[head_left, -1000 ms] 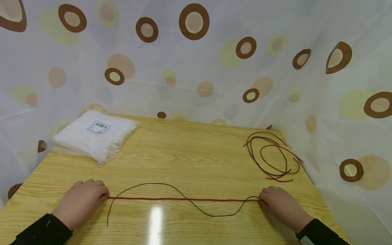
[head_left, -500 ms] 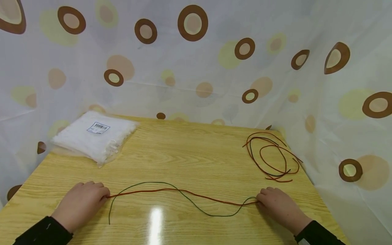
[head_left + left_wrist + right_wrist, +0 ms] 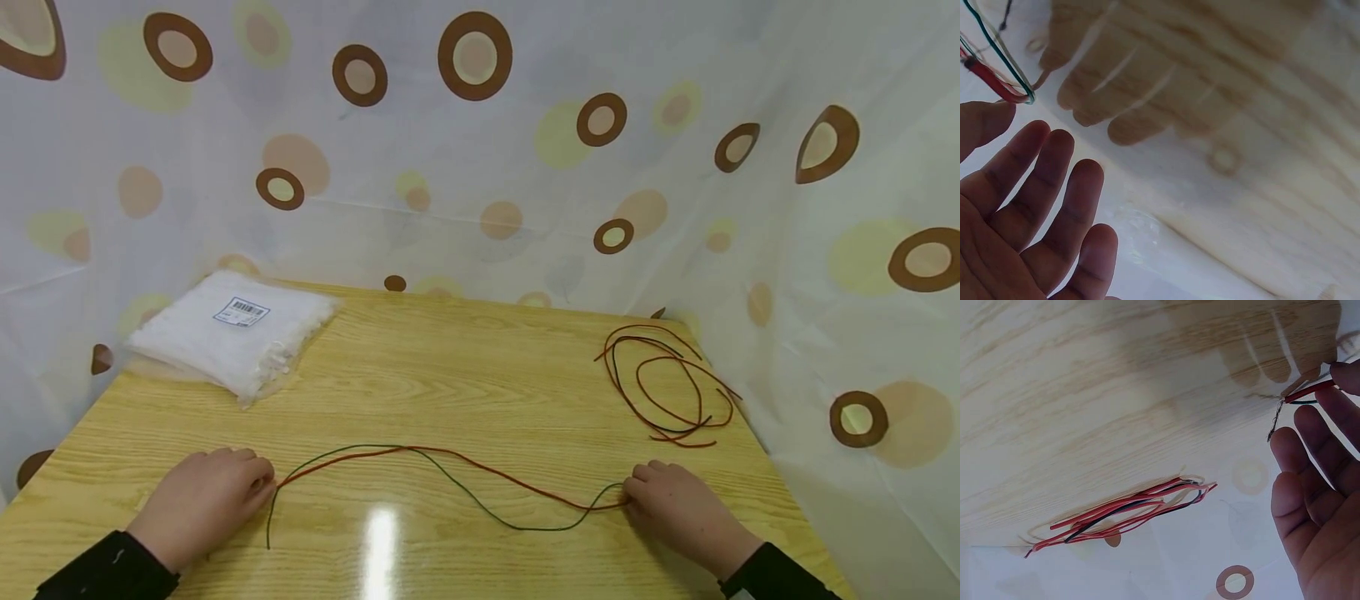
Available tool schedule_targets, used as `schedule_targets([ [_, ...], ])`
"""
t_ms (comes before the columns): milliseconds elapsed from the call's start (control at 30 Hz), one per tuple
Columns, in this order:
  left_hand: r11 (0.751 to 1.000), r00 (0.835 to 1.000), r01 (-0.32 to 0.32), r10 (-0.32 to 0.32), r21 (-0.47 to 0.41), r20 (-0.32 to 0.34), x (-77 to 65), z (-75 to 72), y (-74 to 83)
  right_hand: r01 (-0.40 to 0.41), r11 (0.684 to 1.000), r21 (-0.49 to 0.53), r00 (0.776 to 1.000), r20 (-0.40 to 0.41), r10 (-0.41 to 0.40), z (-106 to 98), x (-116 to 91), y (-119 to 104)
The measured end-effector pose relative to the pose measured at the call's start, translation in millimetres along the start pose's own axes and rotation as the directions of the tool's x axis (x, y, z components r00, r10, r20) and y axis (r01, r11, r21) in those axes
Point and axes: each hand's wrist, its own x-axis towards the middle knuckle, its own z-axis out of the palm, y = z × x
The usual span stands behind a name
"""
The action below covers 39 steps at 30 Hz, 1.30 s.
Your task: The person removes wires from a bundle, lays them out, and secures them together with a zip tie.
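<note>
At the far left of the table [image 3: 465,367], towards the back against the dotted curtain [image 3: 420,125], lies a clear bag [image 3: 202,342] of white things, its label [image 3: 242,312] facing up. Nearer the front is the left hand [image 3: 206,504], coming out of a dark sleeve [image 3: 112,567]. Its thumb and fingers stand apart with nothing pinched between them; the end of the red wire [image 3: 517,481] is right at the thumb tip (whether it touches, I can't tell). From there the red wire runs across the table in a loose wave to the right hand, rising on the left and dipping on the right. The green wire [image 3: 536,529] snakes along it, crossing it more than once, its left end dangling towards the front edge. The right hand [image 3: 682,512] has thumb and forefinger closed on the red wire, with bare strands [image 3: 1277,415] poking out past the tips; the green wire lies there too, though its hold is unclear. Behind that hand, at the back right, sits a coil [image 3: 681,430] of red and black wires.
</note>
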Motion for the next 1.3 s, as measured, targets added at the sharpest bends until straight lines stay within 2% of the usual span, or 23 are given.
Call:
schedule_targets([
  [267, 0.999, 0.997, 0.045, -0.045, -0.001, 0.057, -0.4, -5.7, 0.8, -0.026, 1.000, 0.009, 0.999, -0.026, 0.026, -0.5, 0.9, -5.9],
  [500, 0.998, 0.995, 0.066, -0.065, -0.012, 0.072, -1.8, -9.1, 1.0, -0.079, 0.996, 0.033, 0.996, 0.054, 0.078, -4.1, -1.0, -8.5],
  [633, 0.999, 0.999, 0.045, -0.045, -0.016, 0.000, -6.4, -9.6, 4.5, -0.075, 0.997, 0.030, 0.997, 0.032, 0.074, -4.4, -0.3, -8.8],
  [733, 1.000, 0.997, 0.018, -0.020, -0.018, -0.075, -9.7, -12.8, 12.6, -0.055, 0.998, 0.013, 0.998, -0.039, 0.055, -3.5, 2.5, -7.0],
  [867, 1.000, 0.992, -0.009, 0.007, -0.016, -0.124, -10.9, -19.8, 26.3, -0.056, 0.998, -0.034, 0.988, -0.145, 0.051, -2.0, 9.6, -1.1],
  [933, 0.999, 0.989, -0.027, 0.024, -0.018, -0.143, -11.3, -21.7, 32.2, -0.081, 0.995, -0.050, 0.983, -0.167, 0.072, -1.6, 13.7, 3.8],
  [1133, 0.997, 0.972, -0.079, 0.073, -0.018, -0.222, -12.6, -21.1, 42.0, -0.221, 0.975, -0.019, 0.972, -0.090, 0.219, -4.6, 33.4, 28.2],
  [1300, 0.995, 0.967, -0.095, 0.085, -0.028, -0.241, -13.2, -16.1, 46.3, -0.307, 0.951, 0.046, 0.949, -0.066, 0.310, -3.4, 55.9, 51.1],
])
